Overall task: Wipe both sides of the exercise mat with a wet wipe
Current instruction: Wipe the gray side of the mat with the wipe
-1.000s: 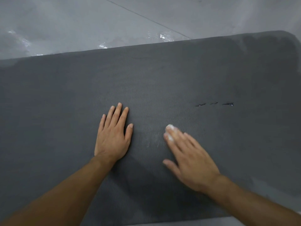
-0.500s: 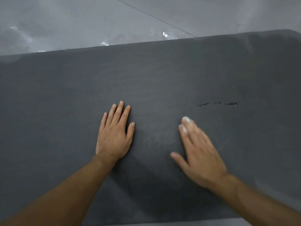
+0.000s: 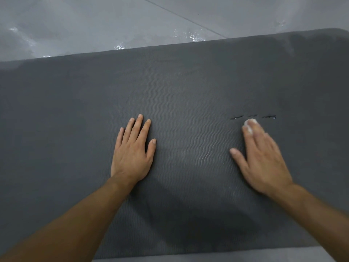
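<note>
Mat (image 3: 75, 110) soft, floppy: left hand (image 3: 133, 150) flat pinning, right hand (image 3: 262, 157) flat on wet wipe (image 3: 249, 125); lift by edge

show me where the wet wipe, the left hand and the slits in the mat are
wet wipe (image 3: 248, 126): head view, the white edge that shows
left hand (image 3: 132, 153): head view, back of the hand
slits (image 3: 252, 116): head view, middle slit of the three
</note>
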The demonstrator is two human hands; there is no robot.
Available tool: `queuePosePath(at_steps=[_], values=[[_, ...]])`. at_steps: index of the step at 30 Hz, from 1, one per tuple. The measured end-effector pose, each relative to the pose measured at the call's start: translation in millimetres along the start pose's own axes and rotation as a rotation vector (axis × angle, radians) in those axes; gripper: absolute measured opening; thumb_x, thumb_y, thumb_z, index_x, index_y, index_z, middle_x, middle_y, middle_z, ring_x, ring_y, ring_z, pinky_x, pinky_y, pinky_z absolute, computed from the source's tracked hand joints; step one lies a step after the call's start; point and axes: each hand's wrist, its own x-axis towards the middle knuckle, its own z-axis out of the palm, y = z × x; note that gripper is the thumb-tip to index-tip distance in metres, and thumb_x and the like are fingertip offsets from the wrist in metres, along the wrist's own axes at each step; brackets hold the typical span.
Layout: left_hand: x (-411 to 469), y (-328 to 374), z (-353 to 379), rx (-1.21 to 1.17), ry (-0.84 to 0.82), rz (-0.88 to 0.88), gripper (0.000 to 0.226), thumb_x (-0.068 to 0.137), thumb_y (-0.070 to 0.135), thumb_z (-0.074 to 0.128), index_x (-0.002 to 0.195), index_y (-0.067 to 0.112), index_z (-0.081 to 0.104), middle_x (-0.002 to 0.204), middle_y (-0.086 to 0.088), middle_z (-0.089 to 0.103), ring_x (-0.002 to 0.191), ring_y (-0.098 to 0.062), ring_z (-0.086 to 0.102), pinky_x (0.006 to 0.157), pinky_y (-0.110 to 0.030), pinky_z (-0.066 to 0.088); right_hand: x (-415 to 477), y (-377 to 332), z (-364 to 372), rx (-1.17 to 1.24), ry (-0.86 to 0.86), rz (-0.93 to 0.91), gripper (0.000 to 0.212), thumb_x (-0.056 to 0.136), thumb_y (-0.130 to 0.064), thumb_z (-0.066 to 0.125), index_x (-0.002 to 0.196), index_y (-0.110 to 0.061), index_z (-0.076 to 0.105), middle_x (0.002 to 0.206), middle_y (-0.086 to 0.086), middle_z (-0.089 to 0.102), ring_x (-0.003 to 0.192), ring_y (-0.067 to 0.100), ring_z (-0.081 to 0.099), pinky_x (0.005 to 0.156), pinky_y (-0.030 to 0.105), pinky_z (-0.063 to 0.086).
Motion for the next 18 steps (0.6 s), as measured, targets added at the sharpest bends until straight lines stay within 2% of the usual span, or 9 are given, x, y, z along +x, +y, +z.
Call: queuePosePath(at_steps=[3, 6, 9, 14, 16, 18], values=[[0, 0, 0, 0.003, -0.002, -0.002, 0.065, 0.106, 0.053, 0.016, 0.165, 0.025, 0.02, 0.173, 0.004, 0.008, 0.16, -0.013, -0.001, 0.13, -0.043, 0.005, 9, 13, -2, 0.042, 0.053, 0.096, 0.083, 0.103, -0.062, 0.021, 0.159, -0.001, 0.027, 0.171, 0.012, 0.016, 0.16, 0.024, 0.012, 0.128, 0.047, 0.02], [0, 0, 0, 0.003, -0.002, 0.0, 0.064, 0.107, 0.052, 0.016, 0.165, 0.025, 0.02, 0.173, 0.004, 0.008, 0.16, -0.014, 0.0, 0.13, -0.043, 0.005, -1, -9, 2, 0.066, 0.02, 0.079, 0.086, 0.102, -0.064, 0.022, 0.162, -0.002, 0.022, 0.173, 0.011, 0.008, 0.161, 0.023, 0.005, 0.129, 0.047, 0.018], [0, 1, -1, 0.006, 0.003, -0.001, 0.064, 0.107, 0.052, 0.017, 0.165, 0.025, 0.021, 0.173, 0.004, 0.009, 0.16, -0.015, 0.002, 0.13, -0.044, 0.006, -26, -46, 6, 0.065, -0.051, -0.08, 0.087, 0.102, -0.066, 0.024, 0.164, -0.006, 0.018, 0.175, 0.007, 0.002, 0.161, 0.02, -0.003, 0.13, 0.044, 0.015], [0, 1, -1, 0.0, 0.01, -0.002, 0.063, 0.107, 0.051, 0.019, 0.164, 0.024, 0.023, 0.173, 0.002, 0.012, 0.16, -0.016, 0.004, 0.13, -0.046, 0.009, -80, -97, 17, 0.036, -0.144, -0.473, 0.082, 0.104, -0.066, 0.034, 0.162, -0.008, 0.031, 0.175, 0.007, 0.007, 0.161, 0.023, 0.004, 0.125, 0.042, 0.019], [-1, 1, -1, -0.001, 0.01, -0.004, 0.063, 0.107, 0.051, 0.019, 0.164, 0.024, 0.023, 0.173, 0.003, 0.011, 0.16, -0.016, 0.004, 0.13, -0.046, 0.009, -89, -97, 18, 0.003, -0.141, -0.543, 0.081, 0.105, -0.065, 0.034, 0.162, -0.007, 0.031, 0.174, 0.007, 0.009, 0.161, 0.023, 0.006, 0.125, 0.041, 0.019], [-1, 1, -1, -0.002, 0.003, -0.004, 0.063, 0.107, 0.051, 0.019, 0.164, 0.024, 0.022, 0.173, 0.003, 0.011, 0.16, -0.016, 0.003, 0.13, -0.044, 0.007, -86, -84, 16, 0.001, -0.131, -0.53, 0.08, 0.106, -0.063, 0.035, 0.163, -0.008, 0.029, 0.175, 0.006, 0.008, 0.161, 0.021, 0.007, 0.125, 0.042, 0.021]])
